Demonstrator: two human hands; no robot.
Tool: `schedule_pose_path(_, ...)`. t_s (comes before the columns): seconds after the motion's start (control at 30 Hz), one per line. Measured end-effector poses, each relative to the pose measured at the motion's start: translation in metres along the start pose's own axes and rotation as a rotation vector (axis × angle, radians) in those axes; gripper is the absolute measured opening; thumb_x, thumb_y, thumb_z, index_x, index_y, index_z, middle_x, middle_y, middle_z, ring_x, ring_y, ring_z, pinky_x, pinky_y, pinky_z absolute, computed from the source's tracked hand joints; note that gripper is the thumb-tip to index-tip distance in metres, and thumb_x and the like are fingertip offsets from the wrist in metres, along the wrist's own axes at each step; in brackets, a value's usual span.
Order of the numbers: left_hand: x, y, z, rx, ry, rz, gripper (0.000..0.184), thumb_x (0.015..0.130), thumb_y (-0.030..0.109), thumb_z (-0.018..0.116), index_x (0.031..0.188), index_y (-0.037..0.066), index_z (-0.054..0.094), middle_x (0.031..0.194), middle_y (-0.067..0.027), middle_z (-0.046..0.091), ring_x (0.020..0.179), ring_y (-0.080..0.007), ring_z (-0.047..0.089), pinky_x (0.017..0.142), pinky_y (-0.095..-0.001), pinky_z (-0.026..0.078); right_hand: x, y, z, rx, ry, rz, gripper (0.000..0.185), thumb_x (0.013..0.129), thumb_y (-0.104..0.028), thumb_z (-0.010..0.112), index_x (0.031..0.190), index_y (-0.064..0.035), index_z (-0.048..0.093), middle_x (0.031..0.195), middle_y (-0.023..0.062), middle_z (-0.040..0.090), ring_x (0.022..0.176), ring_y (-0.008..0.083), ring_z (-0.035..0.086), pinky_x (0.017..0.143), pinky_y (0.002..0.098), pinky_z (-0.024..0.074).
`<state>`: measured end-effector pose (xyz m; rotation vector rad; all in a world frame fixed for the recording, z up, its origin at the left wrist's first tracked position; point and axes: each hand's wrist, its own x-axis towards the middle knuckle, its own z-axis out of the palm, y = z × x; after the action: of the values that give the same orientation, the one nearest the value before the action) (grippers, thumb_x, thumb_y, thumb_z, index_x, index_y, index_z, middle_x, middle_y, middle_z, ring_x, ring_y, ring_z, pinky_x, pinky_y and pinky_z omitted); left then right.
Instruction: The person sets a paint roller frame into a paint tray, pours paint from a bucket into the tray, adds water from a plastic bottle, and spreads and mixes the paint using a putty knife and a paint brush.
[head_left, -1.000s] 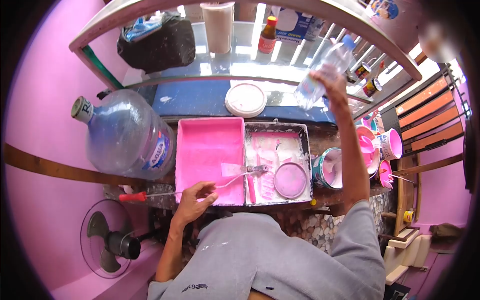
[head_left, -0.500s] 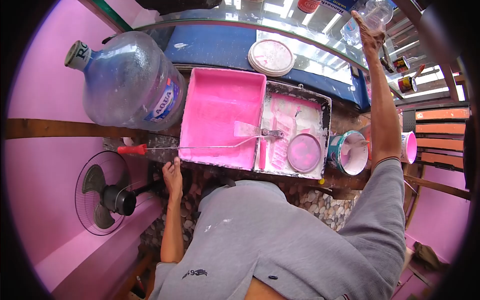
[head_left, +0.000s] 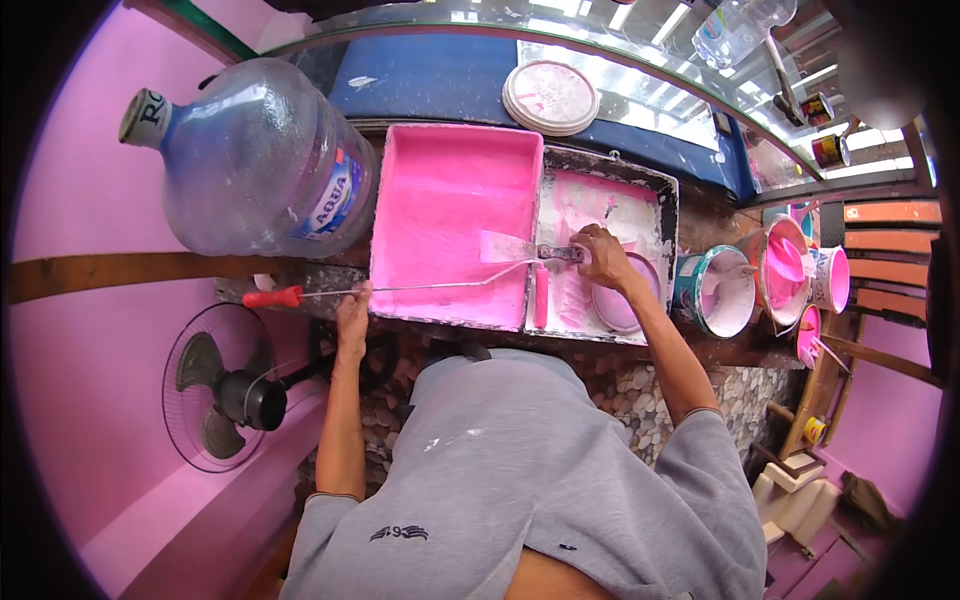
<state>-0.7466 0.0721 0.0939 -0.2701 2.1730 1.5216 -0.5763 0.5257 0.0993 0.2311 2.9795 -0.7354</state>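
A pink paint tray (head_left: 455,215) sits on the bench before me. My left hand (head_left: 352,318) is closed at its near left corner, right by the rod of a paint roller. The paint roller's red handle (head_left: 272,298) sticks out left of the tray, and its pink sleeve lies in the second, white-and-black tray (head_left: 665,215). Across both trays lies a scraper (head_left: 508,248), its blade over the pink one. My right hand (head_left: 603,258) has its fingers closed on the scraper's handle end. Below that hand, a round pink-stained lid (head_left: 622,295) rests in the second tray.
On the left stand a large water bottle (head_left: 265,165) and a fan (head_left: 225,390). A green paint can (head_left: 690,290) and a bucket of pink paint (head_left: 768,265) are to the right. Stacked white lids (head_left: 551,95) lie behind the trays, near a glass cabinet (head_left: 620,60).
My right hand has come down from the glass cabinet at the upper right to the scraper's handle. My left hand has moved up slightly and closed at the tray's corner.
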Motion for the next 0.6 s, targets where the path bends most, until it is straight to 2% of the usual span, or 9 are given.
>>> schedule_pose_path(0.07, 0.003, 0.005, 0.001, 0.010, -0.098, -0.079, 0.038, 0.090, 0.039, 0.062, 0.101, 0.003, 0.064, 0.089, 0.0037, 0.056, 0.081, -0.0070, 0.045, 0.071, -0.0246, 0.037, -0.005, -0.004, 0.008, 0.002, -0.026, 0.028, 0.046, 0.065, -0.018, 0.070, 0.109, -0.0073, 0.062, 0.111, 0.0173, 0.058, 0.105, 0.0330, 0.055, 0.089, 0.0446, 0.0445)
schedule_pose_path(0.13, 0.015, -0.001, -0.001, 0.003, -0.170, -0.058, 0.040, 0.090, 0.040, 0.062, 0.103, 0.002, 0.063, 0.092, 0.0034, 0.056, 0.083, -0.0078, 0.046, 0.074, -0.0254, 0.038, -0.002, -0.006, 0.010, 0.012, 0.019, -0.004, 0.039, 0.064, -0.018, 0.070, 0.101, -0.0070, 0.063, 0.101, 0.0167, 0.060, 0.097, 0.0319, 0.057, 0.083, 0.0441, 0.0454)
schedule_pose_path(0.2, 0.013, 0.005, 0.006, -0.050, -0.272, 0.061, 0.045, 0.090, 0.041, 0.062, 0.109, 0.000, 0.061, 0.099, -0.0006, 0.058, 0.091, -0.0102, 0.048, 0.083, -0.0273, 0.039, 0.002, -0.006, 0.003, 0.027, -0.034, 0.015, 0.037, 0.065, -0.018, 0.069, 0.100, -0.0060, 0.062, 0.095, 0.0163, 0.060, 0.092, 0.0334, 0.058, 0.080, 0.0441, 0.0461)
schedule_pose_path(0.23, 0.010, 0.009, 0.013, -0.128, -0.279, 0.166, 0.053, 0.090, 0.043, 0.061, 0.115, -0.003, 0.057, 0.108, -0.0057, 0.058, 0.101, -0.0135, 0.048, 0.093, -0.0295, 0.037, 0.002, -0.009, 0.002, 0.050, -0.096, 0.032, 0.036, 0.066, -0.018, 0.067, 0.098, -0.0050, 0.062, 0.089, 0.0160, 0.061, 0.087, 0.0349, 0.059, 0.077, 0.0441, 0.0468)
schedule_pose_path(0.27, 0.011, 0.008, 0.012, -0.127, -0.285, 0.167, 0.053, 0.090, 0.043, 0.061, 0.115, -0.003, 0.057, 0.108, -0.0057, 0.058, 0.101, -0.0135, 0.048, 0.093, -0.0295, 0.037, 0.002, -0.016, -0.003, 0.049, -0.093, 0.037, 0.036, 0.066, -0.018, 0.067, 0.098, -0.0050, 0.062, 0.089, 0.0160, 0.061, 0.087, 0.0349, 0.059, 0.077, 0.0441, 0.0468)
schedule_pose_path(0.33, 0.019, -0.001, 0.006, -0.127, -0.346, 0.088, 0.059, 0.089, 0.045, 0.061, 0.120, -0.005, 0.054, 0.115, -0.0088, 0.056, 0.107, -0.0160, 0.047, 0.096, -0.0307, 0.035, 0.001, -0.034, -0.022, 0.115, -0.163, 0.266, 0.032, 0.066, -0.021, 0.066, 0.091, -0.0021, 0.060, 0.081, 0.0188, 0.063, 0.079, 0.0366, 0.061, 0.071, 0.0449, 0.0471)
schedule_pose_path(0.37, 0.029, -0.015, 0.003, -0.137, -0.398, 0.075, 0.063, 0.089, 0.046, 0.061, 0.124, -0.005, 0.050, 0.119, -0.0097, 0.055, 0.111, -0.0171, 0.046, 0.098, -0.0310, 0.034, -0.003, -0.039, -0.028, 0.127, -0.147, 0.239, 0.036, 0.066, -0.023, 0.066, 0.093, -0.0005, 0.061, 0.083, 0.0217, 0.064, 0.079, 0.0372, 0.062, 0.071, 0.0454, 0.0468)
schedule_pose_path(0.53, 0.023, 0.001, 0.003, -0.228, -0.449, -0.033, 0.066, 0.088, 0.044, 0.063, 0.129, -0.005, 0.044, 0.124, -0.0127, 0.052, 0.117, -0.0183, 0.045, 0.103, -0.0322, 0.031, -0.006, -0.100, -0.051, 0.156, -0.243, 0.334, 0.041, 0.073, -0.031, 0.067, 0.101, -0.0006, 0.064, 0.087, 0.0233, 0.064, 0.081, 0.0355, 0.062, 0.073, 0.0405, 0.0477)
schedule_pose_path(0.6, 0.021, 0.003, 0.003, -0.257, -0.452, -0.028, 0.065, 0.088, 0.043, 0.064, 0.128, -0.004, 0.045, 0.124, -0.0130, 0.053, 0.116, -0.0182, 0.045, 0.102, -0.0324, 0.031, -0.007, -0.111, -0.047, 0.292, -0.194, 0.387, 0.038, 0.079, -0.032, 0.066, 0.097, 0.0013, 0.064, 0.084, 0.0199, 0.064, 0.078, 0.0295, 0.062, 0.072, 0.0380, 0.0473)
